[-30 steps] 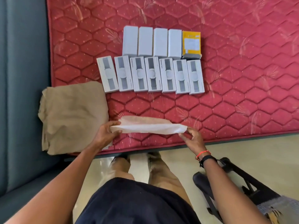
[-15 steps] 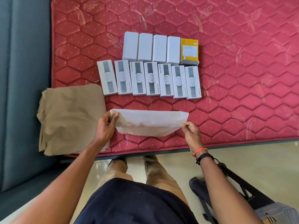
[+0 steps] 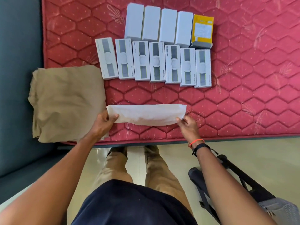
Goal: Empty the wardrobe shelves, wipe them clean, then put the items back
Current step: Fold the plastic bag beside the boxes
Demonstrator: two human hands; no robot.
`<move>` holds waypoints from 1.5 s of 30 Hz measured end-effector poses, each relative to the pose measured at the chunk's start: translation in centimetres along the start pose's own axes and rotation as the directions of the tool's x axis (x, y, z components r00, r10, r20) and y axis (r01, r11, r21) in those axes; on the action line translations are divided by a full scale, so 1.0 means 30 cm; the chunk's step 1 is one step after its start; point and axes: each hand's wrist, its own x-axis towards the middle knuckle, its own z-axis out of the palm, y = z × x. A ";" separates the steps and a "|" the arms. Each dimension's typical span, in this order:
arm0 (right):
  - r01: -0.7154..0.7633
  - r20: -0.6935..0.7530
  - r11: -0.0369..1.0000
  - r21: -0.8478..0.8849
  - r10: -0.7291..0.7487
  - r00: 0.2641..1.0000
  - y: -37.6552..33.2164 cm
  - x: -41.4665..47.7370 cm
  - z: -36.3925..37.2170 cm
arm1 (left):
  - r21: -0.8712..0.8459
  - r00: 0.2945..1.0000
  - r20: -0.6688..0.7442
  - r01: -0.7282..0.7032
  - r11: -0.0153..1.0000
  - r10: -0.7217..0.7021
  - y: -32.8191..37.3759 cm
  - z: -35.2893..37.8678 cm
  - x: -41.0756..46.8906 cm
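Observation:
A white folded cloth (image 3: 146,114) lies stretched across the near part of the red mattress (image 3: 243,98). My left hand (image 3: 102,123) grips its left end, thumb on top. At the right end, my right hand (image 3: 188,125) pinches the corner. Beyond the cloth, several white watch boxes (image 3: 155,62) lie in a row. Behind them stand several plain white boxes (image 3: 158,25) and a yellow box (image 3: 203,30). A folded tan cloth (image 3: 66,103) rests at the mattress's left corner, next to my left hand.
A dark teal padded panel (image 3: 19,78) runs along the left of the mattress. On the pale floor (image 3: 251,153) at the right lies a black folding frame with grey mesh (image 3: 243,189). My legs stand at the mattress's near edge.
The white cloth has been folded over into a narrower strip and laid flatter on the mattress. Both hands kept hold of its ends.

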 end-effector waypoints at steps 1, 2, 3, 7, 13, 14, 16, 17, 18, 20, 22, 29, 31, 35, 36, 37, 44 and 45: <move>-0.002 0.001 1.000 -0.016 0.002 1.000 0.001 -0.002 -0.001 | 0.021 1.000 -0.003 0.014 1.000 -0.014 -0.002 -0.002 -0.003; 0.002 0.002 1.000 -0.027 -0.002 1.000 -0.006 -0.003 -0.004 | 0.037 1.000 -0.022 0.019 0.999 -0.019 0.004 -0.002 -0.006; 0.007 0.006 0.999 -0.043 -0.006 1.000 -0.009 -0.002 -0.007 | 0.047 0.999 -0.046 0.016 0.999 -0.013 0.004 -0.001 -0.002; 0.004 -0.062 0.989 -0.145 -0.013 0.998 -0.033 0.005 -0.015 | 0.077 0.991 -0.133 0.021 0.997 -0.010 0.027 0.007 0.016; 0.110 -0.055 0.971 -0.212 -0.124 0.991 -0.056 -0.003 -0.019 | 0.018 0.979 -0.193 0.066 0.998 -0.061 0.088 0.040 0.033; 0.133 -0.030 0.967 -0.216 -0.142 0.989 -0.062 0.000 -0.019 | 0.044 0.981 -0.188 0.049 0.998 -0.040 0.094 0.045 0.036; 0.095 0.002 0.976 -0.198 -0.096 0.995 -0.071 -0.002 -0.020 | 0.126 0.986 -0.163 0.032 0.992 -0.011 0.105 0.056 0.040; 0.063 0.014 0.980 -0.187 -0.062 0.998 -0.073 -0.002 -0.017 | 0.171 0.990 -0.143 0.025 0.985 0.000 0.106 0.054 0.041; 0.020 0.022 0.982 -0.186 -0.016 1.000 -0.073 -0.003 -0.015 | 0.203 0.994 -0.109 0.020 0.979 0.002 0.109 0.051 0.042; -0.009 0.107 0.962 -0.275 0.040 0.993 -0.078 -0.024 -0.017 | 0.261 0.999 0.032 0.012 0.965 -0.021 0.095 0.045 0.050; 0.060 0.223 0.877 -0.476 0.055 0.973 -0.056 -0.052 -0.019 | 0.438 0.967 0.226 0.008 0.899 -0.119 0.075 0.047 0.042; 0.227 0.141 0.595 -0.771 -0.188 0.972 0.084 -0.081 0.048 | 0.924 0.954 0.296 -0.271 0.269 -0.054 -0.017 0.113 0.005; 0.293 0.169 0.558 -0.776 -0.263 0.950 0.087 -0.092 0.064 | 0.951 0.965 0.261 -0.257 0.171 0.002 -0.019 0.137 -0.004; 0.402 0.294 0.408 -0.819 -0.303 0.906 0.076 -0.102 0.094 | 0.881 0.885 0.460 -0.465 0.091 0.075 -0.020 0.200 -0.019; 0.415 0.306 0.385 -0.824 -0.314 0.899 0.071 -0.104 0.103 | 0.840 0.846 0.527 -0.533 0.101 0.083 -0.013 0.226 -0.020; 0.421 0.312 0.365 -0.830 -0.322 0.894 0.061 -0.107 0.109 | 0.803 0.811 0.578 -0.585 0.114 0.093 -0.003 0.258 -0.021; 0.437 0.354 0.141 -0.888 -0.398 0.847 0.016 -0.133 0.176 | 0.768 0.789 0.552 -0.607 0.206 0.268 0.015 0.385 -0.005; 0.453 0.380 0.102 -0.886 -0.400 0.834 0.017 -0.142 0.196 | 0.758 0.785 0.546 -0.612 0.226 0.294 0.015 0.386 -0.006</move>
